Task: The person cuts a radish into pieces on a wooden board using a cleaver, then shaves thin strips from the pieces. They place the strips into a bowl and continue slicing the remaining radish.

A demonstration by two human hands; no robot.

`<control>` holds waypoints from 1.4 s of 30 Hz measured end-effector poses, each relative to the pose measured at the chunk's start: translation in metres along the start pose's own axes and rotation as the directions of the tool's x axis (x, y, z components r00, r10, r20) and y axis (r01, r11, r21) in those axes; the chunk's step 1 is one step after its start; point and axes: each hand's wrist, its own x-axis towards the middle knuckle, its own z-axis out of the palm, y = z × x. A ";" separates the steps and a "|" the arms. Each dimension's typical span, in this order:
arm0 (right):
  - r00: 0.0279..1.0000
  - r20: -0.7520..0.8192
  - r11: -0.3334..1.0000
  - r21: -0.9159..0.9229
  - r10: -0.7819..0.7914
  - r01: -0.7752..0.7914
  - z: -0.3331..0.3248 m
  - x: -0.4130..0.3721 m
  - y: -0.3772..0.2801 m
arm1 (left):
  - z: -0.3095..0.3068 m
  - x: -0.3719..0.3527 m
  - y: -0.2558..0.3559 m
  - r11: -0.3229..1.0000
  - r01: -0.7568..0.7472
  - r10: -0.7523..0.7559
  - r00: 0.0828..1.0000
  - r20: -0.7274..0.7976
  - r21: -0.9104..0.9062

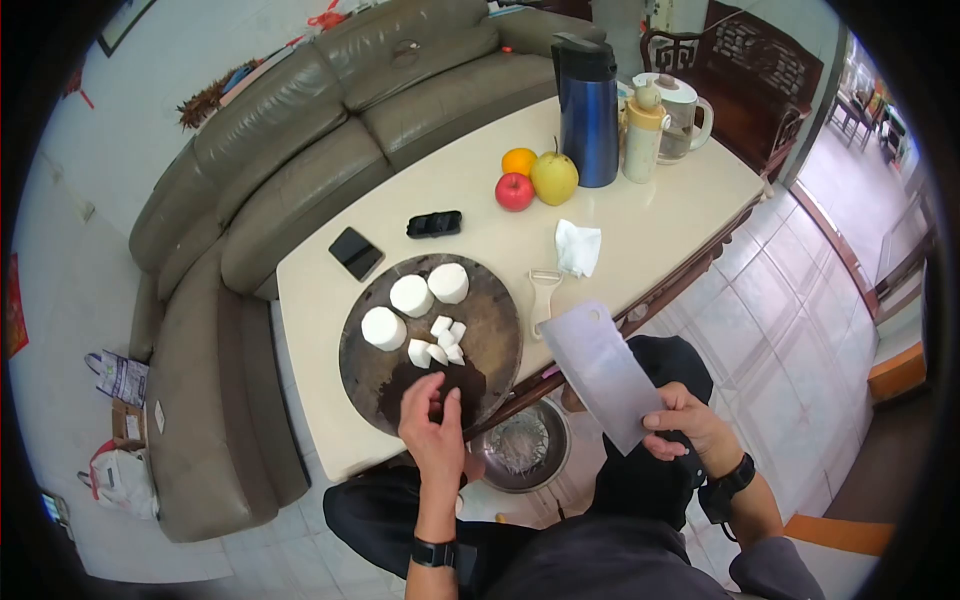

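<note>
My right hand (pixel 690 425) grips a cleaver (pixel 600 370) by its handle, off the table's front edge, with the broad blade pointing up and to the left. Over the near edge of a round dark cutting board (pixel 495 330) is my left hand (pixel 432 420), fingers curled but apart and nothing in them. Just beyond its fingertips lie several small white chunks (pixel 440 342), which look like peeled radish. Three thick white radish pieces (pixel 411 296) stand farther back on the board. A wet dark patch shows beside the chunks.
A peeler (pixel 544 297) and white tissue (pixel 578 248) lie right of the board. Behind it are a phone (pixel 356 254) and black case (pixel 434 224). Fruit (pixel 554 178), a blue thermos (pixel 588 115), a bottle (pixel 643 140) and a glass jug (pixel 680 125) stand farther back. A metal basin (pixel 552 470) sits below.
</note>
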 end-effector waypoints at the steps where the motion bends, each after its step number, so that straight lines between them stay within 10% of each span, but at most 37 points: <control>1: 1.000 0.002 1.000 0.000 -0.014 0.014 0.000 0.001 0.001 | 0.002 0.011 -0.007 0.986 -0.108 0.114 0.993 -0.034 0.125; 9: 0.999 0.044 0.999 -0.032 0.022 -0.020 -0.001 0.002 0.002 | 0.007 0.057 -0.021 0.751 -0.427 0.291 0.899 0.328 0.504; 16: 0.999 0.041 1.000 -0.020 0.016 -0.015 -0.002 0.002 0.006 | -0.005 0.041 -0.026 0.801 -0.432 0.364 0.901 0.235 0.414; 19: 0.999 0.037 0.999 -0.028 0.025 -0.024 -0.001 0.002 0.007 | -0.014 0.023 -0.023 0.969 -0.061 0.014 0.981 0.195 0.239; 21: 0.999 0.033 0.998 -0.038 0.043 -0.042 0.001 0.002 0.006 | -0.018 0.013 -0.031 0.878 0.342 -0.265 0.930 0.254 -0.336; 26: 0.999 0.044 0.997 -0.078 0.029 -0.025 0.006 0.007 0.005 | -0.036 0.000 -0.031 0.672 0.537 -0.421 0.844 0.334 -0.510; 35: 0.996 0.010 0.968 -0.238 0.084 -0.079 0.017 0.020 0.016 | -0.042 -0.006 -0.015 0.808 0.315 -0.271 0.949 0.160 -0.498; 37: 0.997 0.005 0.947 -0.313 0.074 -0.069 0.021 0.026 0.018 | -0.048 -0.001 -0.012 0.982 -0.155 0.144 0.985 0.097 0.111; 42: 0.999 0.030 0.814 -0.581 0.021 0.000 0.041 0.045 0.016 | -0.038 -0.001 -0.029 0.836 -0.435 0.424 0.899 0.110 0.334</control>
